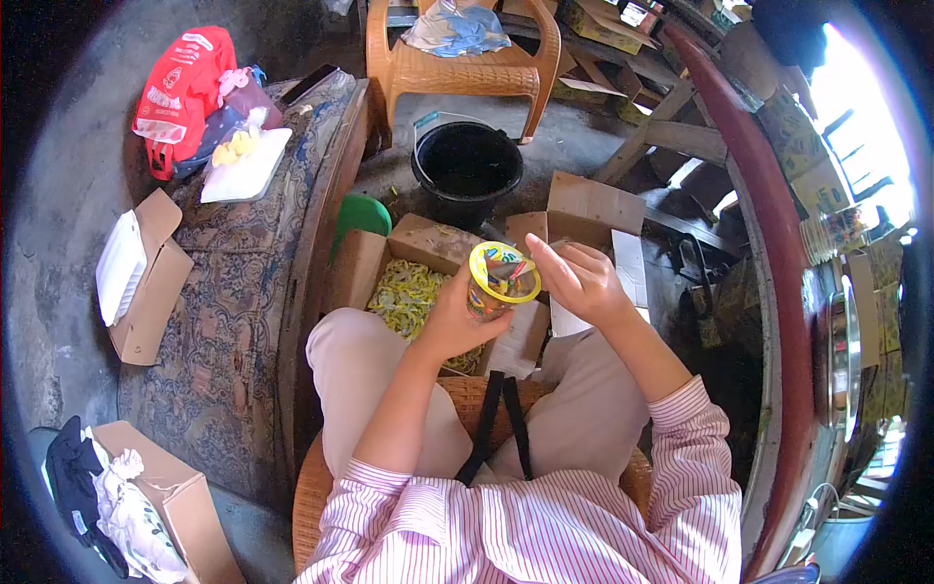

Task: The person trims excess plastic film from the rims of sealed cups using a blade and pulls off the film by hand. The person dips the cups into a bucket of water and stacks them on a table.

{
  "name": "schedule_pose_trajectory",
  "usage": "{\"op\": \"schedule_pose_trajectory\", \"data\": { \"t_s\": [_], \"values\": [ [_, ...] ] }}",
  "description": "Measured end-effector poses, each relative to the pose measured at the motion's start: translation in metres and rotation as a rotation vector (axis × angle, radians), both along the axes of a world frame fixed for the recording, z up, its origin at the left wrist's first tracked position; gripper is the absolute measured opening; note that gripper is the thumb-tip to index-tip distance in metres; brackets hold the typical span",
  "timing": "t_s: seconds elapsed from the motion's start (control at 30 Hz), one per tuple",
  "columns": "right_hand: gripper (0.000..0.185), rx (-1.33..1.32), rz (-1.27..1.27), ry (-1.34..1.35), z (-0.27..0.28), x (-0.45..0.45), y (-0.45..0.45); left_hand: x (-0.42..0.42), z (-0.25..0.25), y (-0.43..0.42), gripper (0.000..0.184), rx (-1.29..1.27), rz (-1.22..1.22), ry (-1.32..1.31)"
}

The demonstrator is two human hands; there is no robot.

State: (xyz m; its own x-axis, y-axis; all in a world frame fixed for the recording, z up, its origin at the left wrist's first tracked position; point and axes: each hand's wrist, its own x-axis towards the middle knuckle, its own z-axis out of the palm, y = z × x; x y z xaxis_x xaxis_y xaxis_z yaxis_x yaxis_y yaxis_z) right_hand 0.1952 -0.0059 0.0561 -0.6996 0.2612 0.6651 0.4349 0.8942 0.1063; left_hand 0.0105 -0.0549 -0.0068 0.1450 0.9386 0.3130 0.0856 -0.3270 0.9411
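A printed plastic cup point(488, 303) with a yellow rim is upright in front of me, its mouth facing up. My left hand point(449, 319) wraps around its side. Some red, white and dark printed material shows inside the mouth. Beside the rim, on the right, is my right hand point(584, 280), its fingers curled in towards the thumb; what they pinch, if anything, I cannot make out. Below the cup, between my knees, a cardboard box point(433, 237) holds a heap of yellow ring-like strips point(407, 300).
A black bucket point(468, 173) stands ahead, before a brown plastic chair point(465, 73). Another opened carton point(595, 202) sits at the right. On the left, a patterned bench point(219, 321) carries a red bag point(190, 88) and a phone point(309, 86). A red-edged table point(783, 214) runs along the right.
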Motion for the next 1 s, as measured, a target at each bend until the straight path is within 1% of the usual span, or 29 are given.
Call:
{"op": "schedule_pose_trajectory", "data": {
  "t_s": [0.27, 0.33, 0.43, 0.53, 0.63, 0.73, 0.83, 0.93, 1.0],
  "values": [
    [0.058, -0.055, -0.017, 0.050, -0.007, -0.003, -0.002, -0.003, -0.002, -0.001, 0.060, -0.110, -0.088, -0.041],
    [0.058, -0.069, -0.017, 0.042, -0.010, -0.003, -0.004, -0.004, 0.007, -0.004, 0.059, -0.150, -0.129, -0.054],
    [0.059, -0.098, -0.008, 0.056, -0.012, -0.004, -0.004, -0.003, 0.001, -0.005, 0.058, -0.211, -0.106, -0.097],
    [0.059, -0.108, 0.012, 0.063, -0.011, -0.003, -0.005, -0.005, 0.001, -0.005, 0.058, -0.319, -0.177, -0.162],
    [0.059, -0.114, 0.020, 0.085, -0.014, 0.000, -0.006, -0.003, -0.003, -0.004, 0.058, -0.312, -0.189, -0.110],
    [0.058, -0.084, 0.020, 0.103, -0.009, 0.001, -0.006, 0.001, 0.003, -0.005, 0.058, -0.166, -0.106, -0.046],
    [0.057, -0.082, -0.013, 0.050, -0.008, 0.006, -0.005, 0.001, 0.002, -0.004, 0.058, -0.137, -0.112, -0.051],
    [0.057, -0.091, -0.012, 0.036, -0.012, 0.007, -0.004, -0.001, -0.003, -0.004, 0.058, -0.231, -0.187, -0.113],
    [0.055, -0.129, -0.031, -0.004, -0.008, 0.007, -0.007, -0.003, -0.006, -0.003, 0.058, -0.251, -0.190, -0.105]
  ]
}}
